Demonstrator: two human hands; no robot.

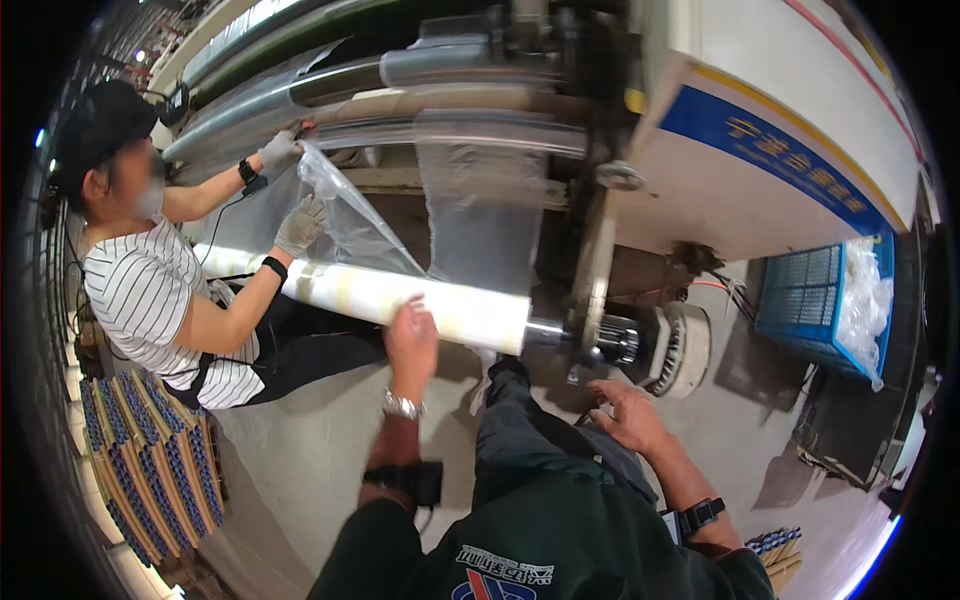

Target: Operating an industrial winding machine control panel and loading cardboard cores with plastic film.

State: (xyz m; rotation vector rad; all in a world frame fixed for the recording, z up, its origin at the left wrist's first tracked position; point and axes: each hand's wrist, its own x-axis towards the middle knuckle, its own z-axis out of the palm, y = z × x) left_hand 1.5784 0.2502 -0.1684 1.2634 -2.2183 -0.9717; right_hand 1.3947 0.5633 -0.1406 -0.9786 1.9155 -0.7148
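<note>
A white roll [455, 312] of film lies across the machine front on a metal shaft [545, 333]. My left hand [412, 345] is at the near side of the roll, its fingers pointing up against the white surface and holding nothing. To the right, my right hand [632, 415] hovers beside the shaft's dark toothed end [617, 340], fingers apart and empty. Clear plastic film [482, 205] hangs from the rollers down behind the roll. At the left, a co-worker's gloved hand [280, 150] grips a loose film edge; the other gloved hand [300, 226] is raised above the roll.
A co-worker in a striped shirt [150, 290] stands close on my left. The white machine housing [740, 180] juts in at upper right. Beyond it sits a blue crate [800, 300] with crumpled film. Stacked tubes [150, 465] lie at lower left; a round flange [685, 350] ends the shaft.
</note>
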